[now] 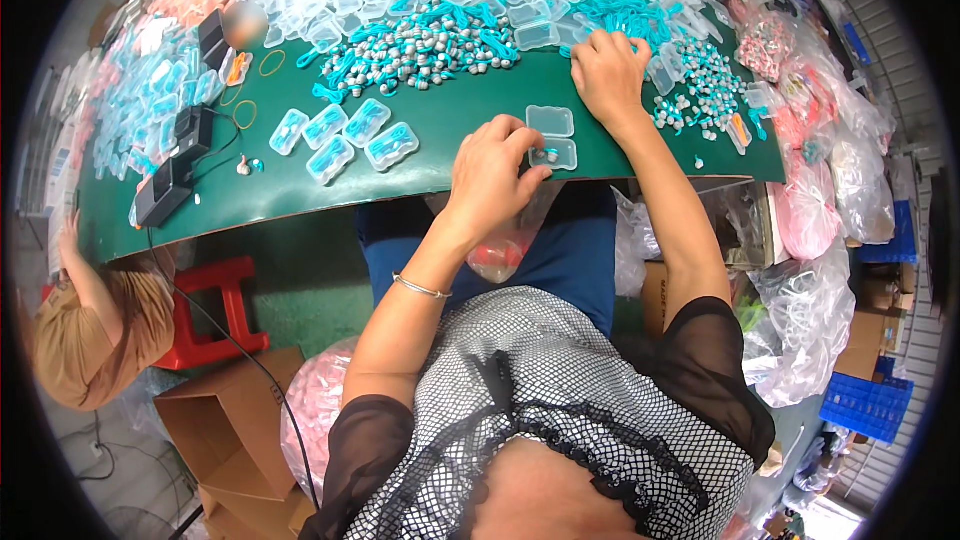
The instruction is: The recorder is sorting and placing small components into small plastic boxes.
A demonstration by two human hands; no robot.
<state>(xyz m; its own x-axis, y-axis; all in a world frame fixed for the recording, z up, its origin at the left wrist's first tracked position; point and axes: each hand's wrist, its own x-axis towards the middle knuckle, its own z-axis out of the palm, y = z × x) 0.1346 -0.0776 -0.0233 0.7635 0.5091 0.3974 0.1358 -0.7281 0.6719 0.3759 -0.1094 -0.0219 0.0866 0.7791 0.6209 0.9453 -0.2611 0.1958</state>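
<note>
A small clear plastic case (pixel 551 121) lies with its hinged lid open at the table's near edge. My left hand (pixel 495 175) is at its left side, thumb and forefinger closed round the case's edge. In the case's near half sits a small grey-and-teal piece (pixel 546 154). Farther off, my right hand (pixel 612 78) reaches over the near edge of a heap of teal cords (pixel 625 16). Its fingers are bent down, and whatever they grip is hidden.
Several closed cases (pixel 391 146) with teal contents lie left of my left hand. Behind them spreads a pile of grey-tipped teal cords (pixel 430 48); loose small tips (pixel 712 80) lie at the right. Black boxes (pixel 165 192) stand left. A person (pixel 105 325) sits beyond a red stool (pixel 215 310).
</note>
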